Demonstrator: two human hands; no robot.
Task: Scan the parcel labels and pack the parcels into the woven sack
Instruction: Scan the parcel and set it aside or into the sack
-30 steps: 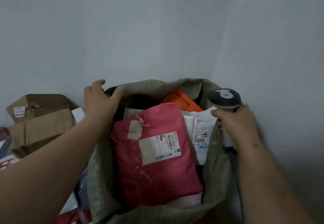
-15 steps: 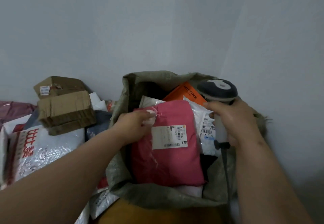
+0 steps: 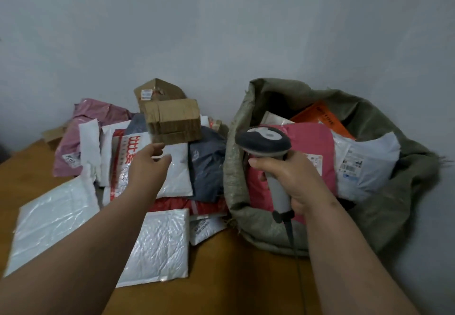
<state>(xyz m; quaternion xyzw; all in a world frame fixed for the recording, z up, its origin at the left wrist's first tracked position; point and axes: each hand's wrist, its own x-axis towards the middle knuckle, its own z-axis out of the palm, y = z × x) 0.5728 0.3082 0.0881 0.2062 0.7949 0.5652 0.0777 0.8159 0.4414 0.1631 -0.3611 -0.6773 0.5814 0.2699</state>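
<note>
The left hand (image 3: 150, 164) hung with fingers loosely spread and holding nothing, poised over the heap of unpacked parcels (image 3: 138, 162) at the back left of the tabletop (image 3: 234, 277), closest to a white mailer with red lettering (image 3: 130, 164) and just below a taped cardboard box (image 3: 172, 120) perched on top of the heap. The right hand (image 3: 293, 181) was wrapped around the grip of a barcode scanner (image 3: 267, 152), its head up and its cable trailing toward the near edge. Behind it, at the back right against the wall, stood the woven sack (image 3: 384, 206), mouth open, already holding a pink parcel (image 3: 317, 147), a white one (image 3: 366, 167) and an orange one (image 3: 322, 120). The risks seemed plain: pulling a mailer from under the box could tip the box off the heap; slick plastic mailers might slide from a one-handed hold; a label facing down would need turning before the scanner could read it; and the sack's slack rim might fold inward and block the next parcel.
</note>
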